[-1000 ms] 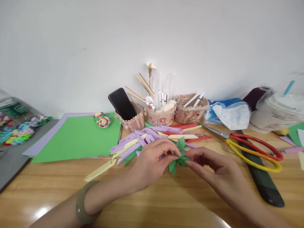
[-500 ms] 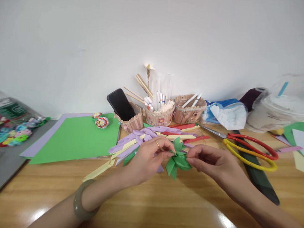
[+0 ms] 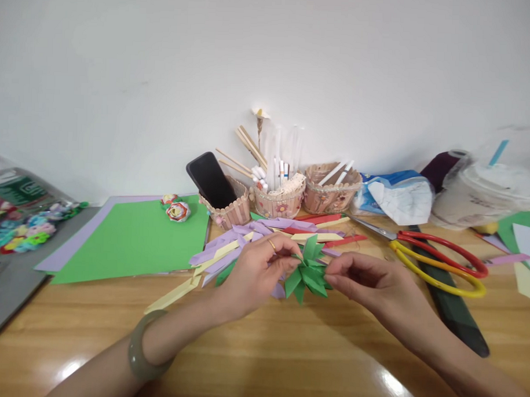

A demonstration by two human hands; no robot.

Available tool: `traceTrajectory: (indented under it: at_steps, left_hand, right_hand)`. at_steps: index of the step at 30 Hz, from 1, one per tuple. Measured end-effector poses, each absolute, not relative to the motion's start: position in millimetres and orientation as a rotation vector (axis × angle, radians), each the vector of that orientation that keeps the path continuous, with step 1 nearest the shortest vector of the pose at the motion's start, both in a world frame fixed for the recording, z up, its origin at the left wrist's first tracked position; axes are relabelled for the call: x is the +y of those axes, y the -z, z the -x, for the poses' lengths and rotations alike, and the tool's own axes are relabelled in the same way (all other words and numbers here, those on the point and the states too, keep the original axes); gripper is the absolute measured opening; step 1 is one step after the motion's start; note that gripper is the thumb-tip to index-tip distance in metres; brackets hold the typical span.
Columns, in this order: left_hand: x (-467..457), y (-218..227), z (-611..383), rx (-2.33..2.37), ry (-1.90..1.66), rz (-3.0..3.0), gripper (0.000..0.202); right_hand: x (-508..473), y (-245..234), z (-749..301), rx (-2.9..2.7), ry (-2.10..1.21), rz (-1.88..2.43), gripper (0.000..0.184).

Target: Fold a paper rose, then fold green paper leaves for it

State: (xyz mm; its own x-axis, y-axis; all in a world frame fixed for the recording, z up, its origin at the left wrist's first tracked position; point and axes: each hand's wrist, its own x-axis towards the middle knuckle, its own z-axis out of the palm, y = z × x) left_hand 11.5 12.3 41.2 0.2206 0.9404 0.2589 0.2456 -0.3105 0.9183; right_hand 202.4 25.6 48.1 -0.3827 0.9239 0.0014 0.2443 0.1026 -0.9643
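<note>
Between my two hands, just above the wooden table (image 3: 250, 360), is a green folded-paper flower (image 3: 308, 275) with pointed petals. My left hand (image 3: 262, 271), with a ring and a bangle (image 3: 144, 348) on the wrist, pinches it at its upper left. On the opposite side, my right hand (image 3: 366, 277) pinches a petal at the right edge with thumb and forefinger. Purple, cream and red folded paper strips (image 3: 222, 249) lie in a pile behind and left of the flower. Some of the pile is hidden by my left hand.
Scissors (image 3: 440, 262) lie on a dark green strip (image 3: 456, 315) at right. Along the wall stand three decorated baskets (image 3: 280, 205), one holding a phone (image 3: 211, 179). Green paper sheets (image 3: 128, 240) are at left. A lidded cup (image 3: 482, 194) stands at the far right.
The paper flower has turned slightly and shifted a little up and left between my fingers, its petals now showing more spread. Both hands keep nearly the same place.
</note>
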Motion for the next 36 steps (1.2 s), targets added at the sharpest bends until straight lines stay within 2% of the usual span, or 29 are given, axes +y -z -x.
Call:
traceTrajectory:
  at_steps: [4,9,14,17,21,26,36]
  left_hand:
    - [15,-38,-10,1.05,-1.102,-1.593,0.003]
    - [21,-33,-5,0.727,-1.072,-1.4,0.003]
    - [23,-32,-5,0.603,-1.012,-1.37,0.002]
    - [21,-33,-6,0.65,-0.959,-1.38,0.004]
    - [14,-36,-12,0.797,-0.883,-1.387,0.009]
    - [1,-37,-26,1.174,-1.015,-1.496,0.019]
    - [-8,-31,-30,1.298,-1.194,-1.711,0.015]
  right_hand:
    - [25,-48,-204,-1.768,-1.226,1.166,0.019]
    - [29,-48,-210,-1.591,-0.998,1.183,0.02]
    - [29,-49,-207,-1.778,-1.025,1.161,0.024]
    - [26,-47,-205,-1.879,-1.009,1.195,0.025]
    - [22,-44,-205,-2.009,-0.769,1.097,0.021]
    - [17,-42,-205,-2.147,-0.419,0.849,0.023]
    - [14,-40,-202,-2.167,-0.05,0.736,0.017]
